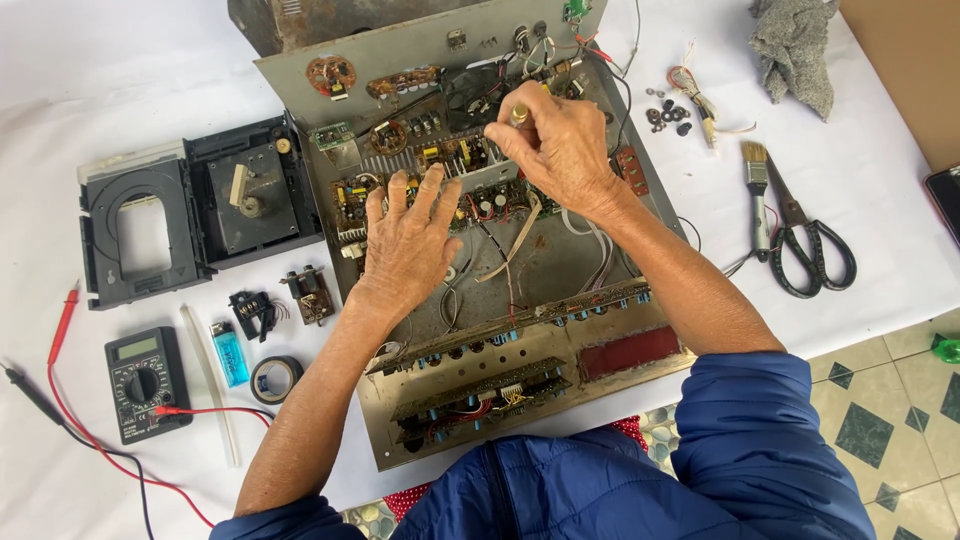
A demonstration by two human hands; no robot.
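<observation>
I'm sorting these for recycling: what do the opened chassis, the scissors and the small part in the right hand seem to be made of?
The chassis looks like bare sheet metal: dull grey, stained, with folded edges. The scissors show dark metal blades and black loop handles, probably plastic-coated. The small part pinched by the right hand looks brassy and shiny, likely metal, though it's too small to be sure. The left hand rests on the circuit boards.

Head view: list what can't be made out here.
- Boards under the left hand: covered by its palm.
- Small brass part in the right hand: fingertips hide most of it.
- Phone: cut off by the right edge.
- Washers on the cloth: too small to identify.
</observation>
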